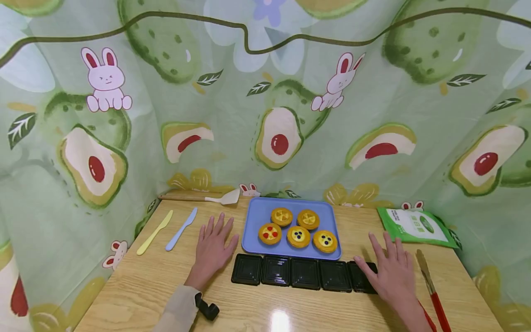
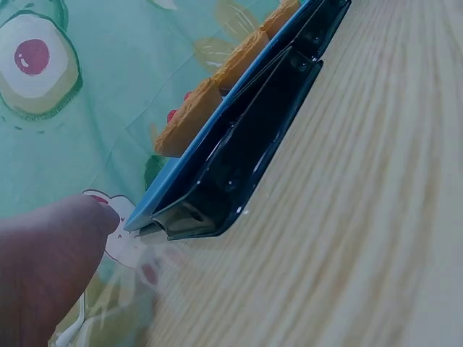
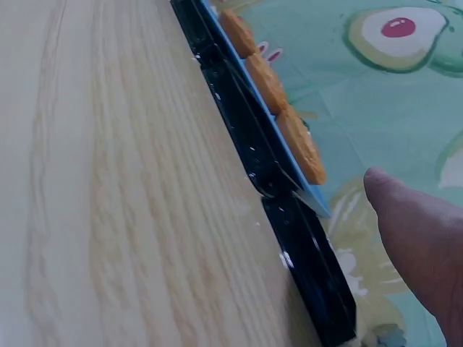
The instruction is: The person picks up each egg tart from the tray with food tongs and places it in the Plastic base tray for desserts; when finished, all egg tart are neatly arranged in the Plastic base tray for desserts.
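My left hand [image 1: 213,248] lies palm down on the wooden table, fingers spread, just left of a blue tray [image 1: 245,230]. Over on the right, my right hand [image 1: 393,272] is spread flat too, its thumb overlapping the last small black dish [image 1: 362,276] of a row. Several tarts sit on the tray: one with red pieces [image 1: 270,234], two with dark berries [image 1: 298,236] and two with yellow slices [image 1: 281,216]. The black dishes [image 1: 305,273] line up along the tray's near edge. In the left wrist view my left thumb [image 2: 65,238] is close to the end dish [image 2: 239,159]. Neither hand holds anything.
Left of my left hand lie a yellow knife [image 1: 155,233] and a blue knife [image 1: 181,229]. A spatula [image 1: 224,198] and a wooden stick [image 1: 182,195] lie along the back. On the right are a green-and-white packet [image 1: 416,227] and a red-handled brush [image 1: 433,290]. A patterned curtain [image 1: 232,101] surrounds the table.
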Tool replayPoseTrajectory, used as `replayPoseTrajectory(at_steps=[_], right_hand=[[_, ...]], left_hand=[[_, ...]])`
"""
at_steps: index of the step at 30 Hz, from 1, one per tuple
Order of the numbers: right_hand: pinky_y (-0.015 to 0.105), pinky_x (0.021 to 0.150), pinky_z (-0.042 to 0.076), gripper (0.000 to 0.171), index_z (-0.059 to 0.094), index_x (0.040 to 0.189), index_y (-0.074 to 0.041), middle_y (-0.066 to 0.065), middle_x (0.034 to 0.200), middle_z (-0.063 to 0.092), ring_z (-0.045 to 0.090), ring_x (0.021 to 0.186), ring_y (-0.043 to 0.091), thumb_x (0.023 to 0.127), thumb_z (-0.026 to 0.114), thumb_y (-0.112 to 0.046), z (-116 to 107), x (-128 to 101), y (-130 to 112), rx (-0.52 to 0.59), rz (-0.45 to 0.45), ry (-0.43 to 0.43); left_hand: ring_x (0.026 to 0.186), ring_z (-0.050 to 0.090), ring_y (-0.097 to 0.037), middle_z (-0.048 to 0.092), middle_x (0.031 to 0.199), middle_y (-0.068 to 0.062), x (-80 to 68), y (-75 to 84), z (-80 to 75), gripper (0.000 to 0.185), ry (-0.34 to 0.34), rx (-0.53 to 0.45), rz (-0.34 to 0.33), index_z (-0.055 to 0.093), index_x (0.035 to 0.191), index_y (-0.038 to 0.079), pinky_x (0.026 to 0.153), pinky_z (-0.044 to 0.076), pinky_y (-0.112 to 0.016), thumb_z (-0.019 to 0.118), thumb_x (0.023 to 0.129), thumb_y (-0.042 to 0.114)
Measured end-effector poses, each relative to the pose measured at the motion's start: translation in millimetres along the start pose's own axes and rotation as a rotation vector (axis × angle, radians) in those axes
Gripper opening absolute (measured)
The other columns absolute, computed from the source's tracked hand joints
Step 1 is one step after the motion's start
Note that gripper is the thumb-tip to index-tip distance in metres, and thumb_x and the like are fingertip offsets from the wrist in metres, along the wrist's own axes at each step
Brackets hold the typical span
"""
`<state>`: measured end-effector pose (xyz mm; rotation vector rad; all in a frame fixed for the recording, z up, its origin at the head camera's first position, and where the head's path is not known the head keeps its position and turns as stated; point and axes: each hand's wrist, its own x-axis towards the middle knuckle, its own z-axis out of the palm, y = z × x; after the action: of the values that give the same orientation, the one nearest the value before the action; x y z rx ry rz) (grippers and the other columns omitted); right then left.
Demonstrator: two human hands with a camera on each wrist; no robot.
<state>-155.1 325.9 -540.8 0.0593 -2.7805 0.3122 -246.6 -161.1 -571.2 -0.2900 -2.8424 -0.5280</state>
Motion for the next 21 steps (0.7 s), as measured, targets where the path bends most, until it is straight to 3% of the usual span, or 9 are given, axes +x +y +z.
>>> replayPoseTrajectory(at_steps=[6,12,16,21], right_hand=[[0.079,0.109,0.016,0.091,0.018,0.169,-0.018,0.031,0.167,0.018,0.014,0.151,0.057,0.100,0.057,-0.064,-14,-10,14,0.055,0.087,-0.033],[0.081,0.104,0.017,0.096,0.007,0.168,-0.008,0.036,0.166,0.007,0.014,0.146,0.062,0.103,0.053,-0.061,-31,-30,38,0.107,0.201,-0.067],[0.081,0.102,0.021,0.101,0.007,0.166,-0.001,0.044,0.159,0.014,0.021,0.139,0.067,0.102,0.055,-0.062,-34,-42,50,0.103,0.265,-0.096],[0.081,0.098,0.027,0.111,0.005,0.163,0.005,0.051,0.146,0.022,0.026,0.126,0.072,0.098,0.053,-0.071,-35,-51,58,0.065,0.414,-0.201]], left_hand=[[0.159,0.017,-0.042,0.024,0.172,-0.010,1.9,-2.2,4.7,0.064,0.005,-0.031,0.010,0.042,0.163,0.021,0.124,0.013,-0.065,0.047,0.107,0.054],[0.159,0.016,-0.043,0.024,0.172,-0.013,9.5,-0.2,12.7,0.066,-0.034,-0.078,0.022,0.039,0.164,0.021,0.124,0.014,-0.065,0.047,0.107,0.054],[0.159,0.017,-0.043,0.026,0.171,-0.014,15.7,3.0,16.1,0.066,-0.052,-0.101,0.022,0.040,0.163,0.020,0.124,0.013,-0.066,0.048,0.107,0.053],[0.158,0.018,-0.042,0.028,0.170,-0.015,22.8,6.1,20.5,0.065,-0.060,-0.126,0.011,0.040,0.163,0.019,0.125,0.012,-0.065,0.047,0.108,0.052]])
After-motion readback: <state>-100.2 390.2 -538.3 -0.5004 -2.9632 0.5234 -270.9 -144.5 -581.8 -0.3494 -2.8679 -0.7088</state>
